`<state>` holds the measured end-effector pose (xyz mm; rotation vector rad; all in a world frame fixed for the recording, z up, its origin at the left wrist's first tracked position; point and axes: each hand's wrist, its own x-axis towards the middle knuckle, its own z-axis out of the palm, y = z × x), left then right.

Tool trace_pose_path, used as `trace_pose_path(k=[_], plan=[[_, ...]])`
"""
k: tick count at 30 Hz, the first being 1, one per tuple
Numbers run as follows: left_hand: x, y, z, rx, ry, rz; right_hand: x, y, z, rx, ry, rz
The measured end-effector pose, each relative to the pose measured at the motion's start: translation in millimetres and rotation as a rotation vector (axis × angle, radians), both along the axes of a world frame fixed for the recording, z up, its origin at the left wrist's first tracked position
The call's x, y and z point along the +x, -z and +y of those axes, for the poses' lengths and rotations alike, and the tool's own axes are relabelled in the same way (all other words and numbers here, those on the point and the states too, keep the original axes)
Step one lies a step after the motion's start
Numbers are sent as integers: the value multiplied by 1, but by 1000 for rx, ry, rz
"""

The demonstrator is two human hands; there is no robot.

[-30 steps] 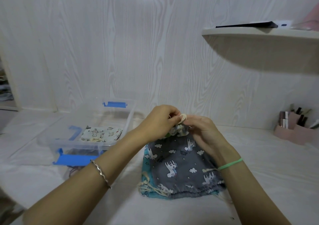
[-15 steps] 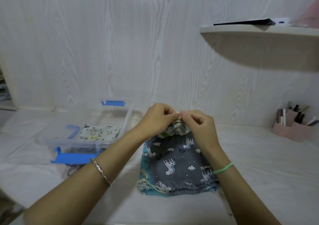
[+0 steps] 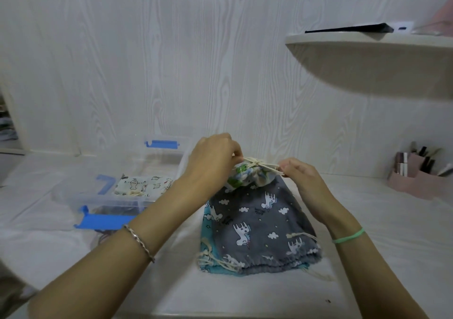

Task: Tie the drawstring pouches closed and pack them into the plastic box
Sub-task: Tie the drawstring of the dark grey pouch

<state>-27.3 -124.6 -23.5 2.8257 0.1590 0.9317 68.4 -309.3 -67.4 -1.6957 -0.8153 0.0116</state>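
A small light pouch (image 3: 247,178) with green and blue print is held above the table, its mouth gathered. Its cream drawstring (image 3: 259,165) is stretched sideways across the top with a knot in the middle. My left hand (image 3: 215,159) pinches the left end of the cord and my right hand (image 3: 300,174) pinches the right end. Under them a grey unicorn-print pouch (image 3: 259,228) lies flat on a teal pouch (image 3: 207,223). The clear plastic box (image 3: 117,196) with blue latches stands to the left and holds a white printed pouch (image 3: 144,185).
A pink organiser (image 3: 416,176) with cosmetics stands at the right against the wall. A white shelf (image 3: 367,44) juts out above it with a dark flat item on top. The wood-grain wall runs close behind the table.
My hands have moved apart, pulling the drawstring ends sideways so the cord is now taut over the small pouch. Before, both hands were bunched together at its mouth.
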Motion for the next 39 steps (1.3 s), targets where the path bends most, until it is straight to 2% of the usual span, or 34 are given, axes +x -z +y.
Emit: trace_pose_path(k=[4,7,11,14,20,24,26,30,34,39], plan=[[-1,18,-7,-138,10,11,2,-8,0,34,-76,40],[-2,32,-8,-236,75,-82,1,-12,12,2,-121,121],[-5,44,-11,-245,123,-133,0,-16,28,-277,-90,34],[-5,48,-7,-282,150,-162,-2,-22,32,-331,-93,58],[-7,48,-11,-577,253,-172,-4,-24,39,-488,-176,169],[-8,49,-10,-857,321,-208,-1,-21,43,-445,-180,269],[-7,51,-11,-937,333,-236,0,-20,45,-480,-145,239],[-5,54,-13,-977,352,-241,1,-18,53,-545,-137,168],[-2,54,-5,-979,369,-213,2,-21,51,-472,-177,106],[0,51,1,-897,399,-83,0,-26,42,-399,-190,-18]])
